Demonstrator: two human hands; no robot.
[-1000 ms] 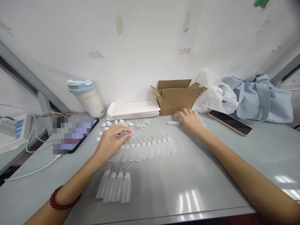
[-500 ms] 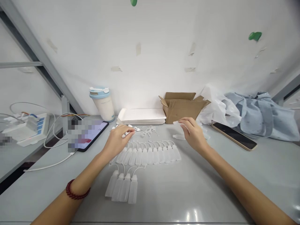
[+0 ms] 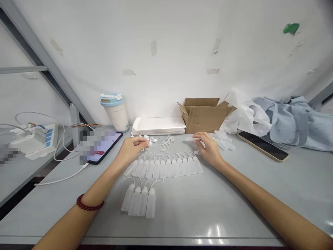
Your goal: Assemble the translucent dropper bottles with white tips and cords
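Slightly left of centre, left hand [image 3: 131, 149], thumb and forefinger closed on a small white plastic piece [image 3: 148, 142], near a scatter of loose white plastic caps [image 3: 155, 140]. Right of centre, right hand [image 3: 209, 149], fingers gripping a slim translucent plastic bottle [image 3: 191, 139], one end pointing left. Between both hands, a tangle of thin white plastic tubes [image 3: 169, 140]. Closer in, flat on the grey tabletop [image 3: 195, 208], a row of frosted plastic bottles [image 3: 162, 169] with curved white tubes at the necks; nearer still, four matching bottles [image 3: 143, 203] (any contents impossible to make out). Just beyond the right hand, a pile of loose translucent bottles [image 3: 221, 140]. Along the white wall [image 3: 179, 45], an open brown cardboard box [image 3: 205, 119], inside hidden; a crumpled white plastic bag [image 3: 238, 111], contents unclear; a stack of flat white cartons [image 3: 158, 125]; a cream tumbler [image 3: 117, 116], light-blue lid on.
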